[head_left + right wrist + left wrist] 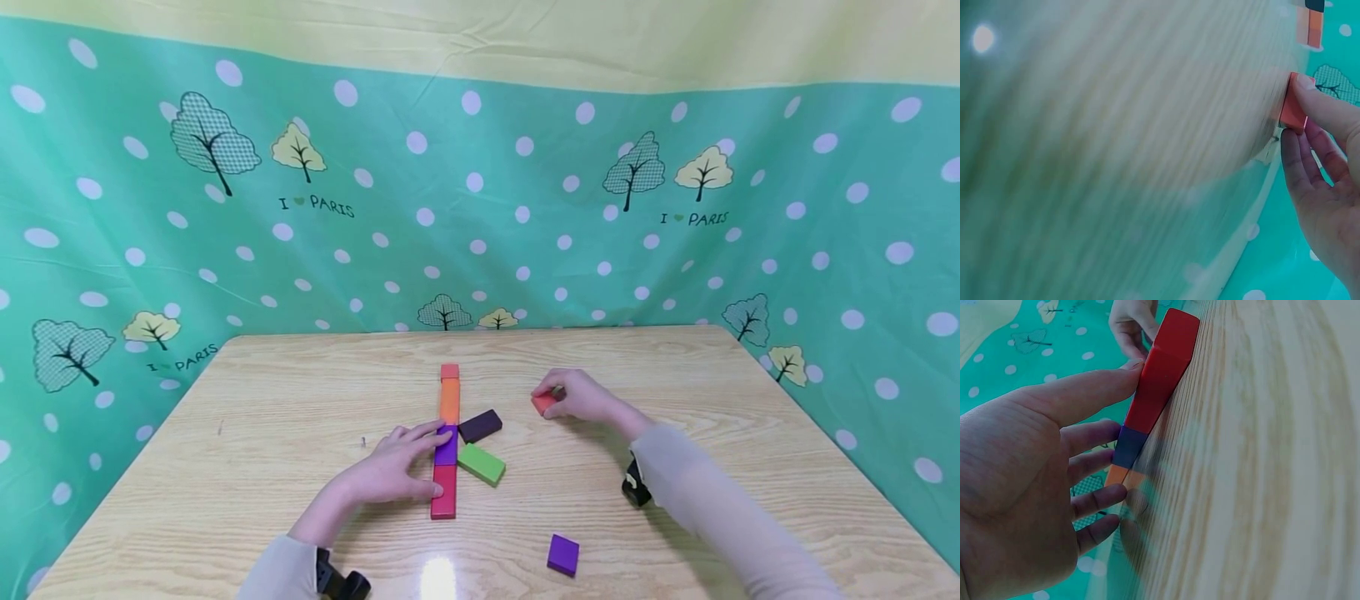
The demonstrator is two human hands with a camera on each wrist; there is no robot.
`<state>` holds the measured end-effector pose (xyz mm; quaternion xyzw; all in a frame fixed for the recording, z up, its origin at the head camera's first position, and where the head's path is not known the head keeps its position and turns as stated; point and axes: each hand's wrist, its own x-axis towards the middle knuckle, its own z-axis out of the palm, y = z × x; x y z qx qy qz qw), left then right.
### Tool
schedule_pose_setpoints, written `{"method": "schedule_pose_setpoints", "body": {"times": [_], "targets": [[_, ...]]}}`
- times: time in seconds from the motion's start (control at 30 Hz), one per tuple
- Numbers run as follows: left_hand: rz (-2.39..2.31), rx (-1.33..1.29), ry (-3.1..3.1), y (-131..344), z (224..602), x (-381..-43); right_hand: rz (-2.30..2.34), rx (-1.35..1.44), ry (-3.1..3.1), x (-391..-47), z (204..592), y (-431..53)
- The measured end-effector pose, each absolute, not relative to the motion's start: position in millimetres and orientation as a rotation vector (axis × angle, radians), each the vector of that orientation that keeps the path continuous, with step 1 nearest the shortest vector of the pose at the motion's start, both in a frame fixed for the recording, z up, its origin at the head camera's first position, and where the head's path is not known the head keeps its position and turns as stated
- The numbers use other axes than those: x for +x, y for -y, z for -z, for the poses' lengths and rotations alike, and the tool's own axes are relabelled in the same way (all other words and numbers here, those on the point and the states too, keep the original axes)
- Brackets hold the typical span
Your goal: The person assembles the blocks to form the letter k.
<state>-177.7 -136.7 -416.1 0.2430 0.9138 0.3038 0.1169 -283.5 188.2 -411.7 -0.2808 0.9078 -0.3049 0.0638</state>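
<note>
A straight row of blocks runs away from the person on the table: a red block [444, 504] nearest, then a purple block [446, 451], an orange block [450, 402] and a small orange-red block [450, 371] at the far end. My left hand [390, 468] lies along the row's left side with fingers spread, the thumb touching the red block and fingertips at the purple one. Right of the row, my right hand [581, 395] pinches another orange-red block [1294, 105] between thumb and fingers, at the table surface.
Close to the row's right side lie a dark block [481, 426] and a green block [482, 464], both slanted. A small purple square block [563, 556] sits near the front of the wooden table [225, 467]. A patterned teal curtain [517, 192] hangs behind.
</note>
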Motion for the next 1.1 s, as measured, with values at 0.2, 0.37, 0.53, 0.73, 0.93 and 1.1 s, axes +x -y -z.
{"method": "schedule_pose_setpoints", "body": {"times": [0.2, 0.37, 0.53, 0.73, 0.93, 1.1], "targets": [[-0.890, 0.716, -2.679, 137.1, 416.4, -178.0, 0.923, -0.830, -2.718, -283.5, 410.6, -178.3], [-0.887, 0.712, -2.676, 137.2, 416.7, -178.2, 0.916, -0.864, -2.710, -283.4, 410.8, -172.1], [-0.886, 0.709, -2.675, 137.4, 416.9, -178.4, 0.911, -0.906, -2.699, -281.2, 409.5, -166.1], [-0.888, 0.716, -2.675, 137.6, 417.4, -178.7, 0.876, -0.961, -2.703, -278.6, 409.3, -157.6], [-0.881, 0.719, -2.684, 137.4, 417.3, -178.3, 0.879, -0.935, -2.698, -277.4, 409.0, -151.7], [-0.867, 0.734, -2.699, 137.3, 417.1, -178.0, 0.866, -0.935, -2.701, -276.0, 408.6, -148.8]]}}
